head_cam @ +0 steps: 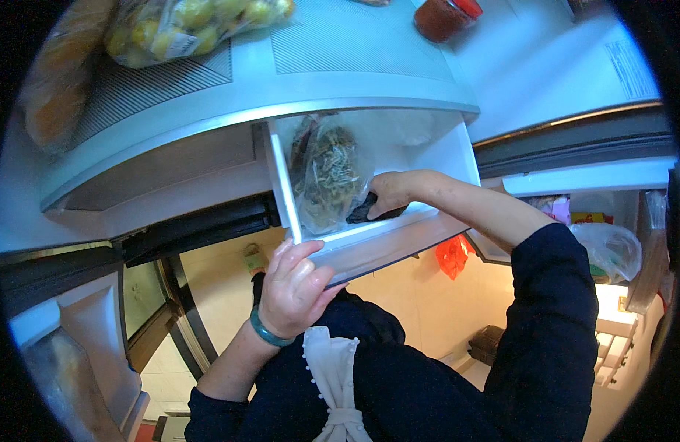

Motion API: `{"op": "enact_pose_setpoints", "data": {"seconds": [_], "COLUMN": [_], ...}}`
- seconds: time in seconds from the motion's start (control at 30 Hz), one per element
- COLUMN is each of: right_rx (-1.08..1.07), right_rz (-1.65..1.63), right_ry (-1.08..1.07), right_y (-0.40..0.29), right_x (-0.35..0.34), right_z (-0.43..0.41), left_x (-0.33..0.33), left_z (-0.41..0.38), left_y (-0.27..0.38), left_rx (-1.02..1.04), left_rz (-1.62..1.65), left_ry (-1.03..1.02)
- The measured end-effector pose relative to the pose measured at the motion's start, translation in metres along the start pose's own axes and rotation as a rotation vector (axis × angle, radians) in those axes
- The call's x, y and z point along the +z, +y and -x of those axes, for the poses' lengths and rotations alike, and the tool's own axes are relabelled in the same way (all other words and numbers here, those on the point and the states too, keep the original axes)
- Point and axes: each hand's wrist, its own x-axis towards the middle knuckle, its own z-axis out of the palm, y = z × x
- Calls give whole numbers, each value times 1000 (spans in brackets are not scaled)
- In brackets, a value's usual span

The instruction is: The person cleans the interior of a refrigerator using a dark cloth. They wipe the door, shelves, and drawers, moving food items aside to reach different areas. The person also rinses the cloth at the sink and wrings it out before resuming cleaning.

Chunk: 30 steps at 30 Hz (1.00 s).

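Observation:
A white refrigerator drawer (pixel 367 248) is pulled out below a shelf. My left hand (pixel 296 282) rests at the drawer's front left corner, its fingers on the edge. Inside the drawer, my right hand (pixel 395 193) grips a dark bundle (pixel 373 209), whose kind I cannot tell. Beside it, on the left, lies a clear plastic bag of dried, stringy food (pixel 334 171). Whitish plastic (pixel 412 127) shows at the drawer's back.
Above the drawer, the shelf holds a bag of yellow-green fruit (pixel 191 27), a red-lidded jar (pixel 445 19) and wrapped bread-like food (pixel 64 83). Open doors stand on both sides; the right one holds a plastic bag (pixel 608 248). A red bag (pixel 453 257) shows beyond the drawer.

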Motion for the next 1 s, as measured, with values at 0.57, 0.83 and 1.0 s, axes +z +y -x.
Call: {"op": "enact_pose_setpoints", "data": {"seconds": [0.57, 0.83, 1.0], "right_rx": [23, -217, -241], "right_rz": [-1540, -1713, -1773], "right_ry": [294, 233, 281], "right_y": [11, 7, 3], "right_x": [-3, -9, -18], "right_z": [-21, -43, -32], "left_x": [0, -1, -1], "left_z": [0, -2, 0], "left_y": [0, 5, 3], "left_rx": [53, 42, 27], "left_rz": [-21, -44, -49], "left_ry": [68, 53, 53]}}
